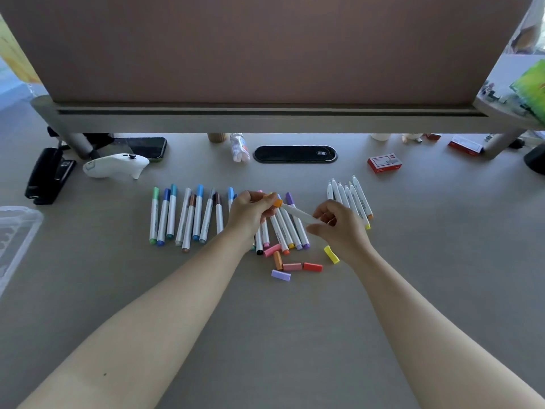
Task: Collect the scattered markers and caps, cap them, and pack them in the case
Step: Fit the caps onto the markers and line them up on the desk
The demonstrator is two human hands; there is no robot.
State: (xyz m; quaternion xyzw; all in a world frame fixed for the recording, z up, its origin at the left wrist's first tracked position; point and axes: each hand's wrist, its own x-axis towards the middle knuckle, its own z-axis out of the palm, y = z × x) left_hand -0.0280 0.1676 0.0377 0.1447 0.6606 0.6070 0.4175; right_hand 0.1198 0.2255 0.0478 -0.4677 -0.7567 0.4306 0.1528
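Capping in progress: left hand (250, 214) pinches orange cap (277, 203), right hand (336, 224) grips white marker (299, 214); keep both coaxial, press until seated.

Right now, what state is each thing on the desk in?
Left hand: pinches orange cap.
Right hand: grips white marker, tip at cap.
Left marker row: capped.
Right marker group: uncapped.
Loose caps: off, scattered.
Clear case: open.
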